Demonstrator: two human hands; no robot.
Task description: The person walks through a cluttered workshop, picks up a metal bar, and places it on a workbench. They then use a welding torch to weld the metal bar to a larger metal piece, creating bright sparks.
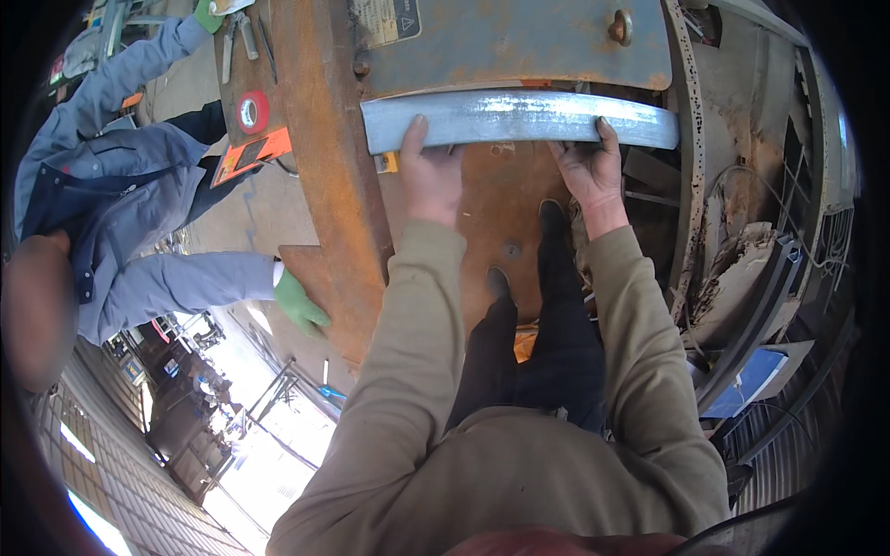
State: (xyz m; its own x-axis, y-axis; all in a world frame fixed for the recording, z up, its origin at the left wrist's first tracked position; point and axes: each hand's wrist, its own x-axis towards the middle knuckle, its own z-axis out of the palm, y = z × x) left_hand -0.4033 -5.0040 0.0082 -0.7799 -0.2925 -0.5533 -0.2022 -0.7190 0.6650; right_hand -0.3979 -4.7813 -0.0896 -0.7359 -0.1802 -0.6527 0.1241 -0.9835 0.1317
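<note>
A long silvery metal bar [519, 118], rectangular in section as far as I can see, lies crosswise in front of me. Near its left part, my left hand [432, 171] grips it with the thumb on the top face and the fingers underneath. Further right along the same bar, my right hand [591, 171] holds it the same way, thumb up over the near edge. Most fingers of both hands are hidden below the bar. Just beyond it is a grey, rust-stained steel panel [519, 46] with a ring fixed to it.
At left, a co-worker in a grey jacket [120, 185] wears green gloves [298, 304]. A rusty beam [324, 139] runs between us. Red tape [251, 113] and pliers [247, 37] lie beyond it. A perforated metal upright [693, 139], cables and scrap stand at right.
</note>
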